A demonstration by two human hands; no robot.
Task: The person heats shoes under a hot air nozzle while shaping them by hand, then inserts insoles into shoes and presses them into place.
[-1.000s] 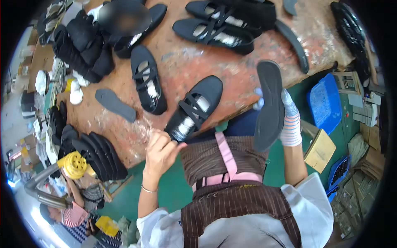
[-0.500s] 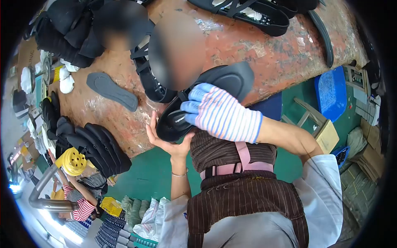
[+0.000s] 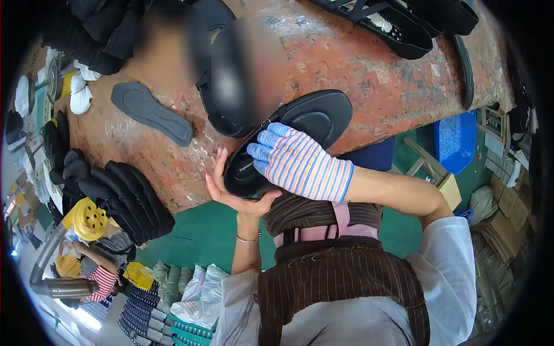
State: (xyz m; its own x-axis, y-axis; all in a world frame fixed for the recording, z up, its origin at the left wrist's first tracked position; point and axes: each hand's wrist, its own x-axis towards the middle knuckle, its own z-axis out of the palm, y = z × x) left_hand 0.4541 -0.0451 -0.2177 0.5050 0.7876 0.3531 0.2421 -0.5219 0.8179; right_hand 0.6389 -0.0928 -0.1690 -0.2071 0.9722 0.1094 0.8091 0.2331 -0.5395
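Observation:
A black shoe sole or insole (image 3: pixel 323 118) lies slanted across the front edge of the worktable, close to my body. My left hand (image 3: pixel 241 195) is bare and cups its near left end, thumb below and fingers curled up around the heel. Over the middle rests my right hand (image 3: pixel 291 158), in a striped glove with blue fingertips, its bent fingers pressed on the inner surface beside a small printed label. A strapped black shoe (image 3: pixel 222 122) is just beyond, partly hidden by a blurred area. Left of it lies a loose grey insole (image 3: pixel 151 114).
The worn red table (image 3: pixel 369 92) carries strapped shoes (image 3: pixel 398 43) at the top right and a thin sole (image 3: pixel 463 72). Stacked black soles (image 3: pixel 130 199) are at left near a yellow lamp (image 3: pixel 89 219). A wooden stool (image 3: pixel 447 190) and blue chair (image 3: pixel 456 141) stand right; another person (image 3: pixel 104 279) is lower left.
The glove has shifted slightly left along the black piece, which shows more sharply at its far end. The view has moved a little, shifting the table items.

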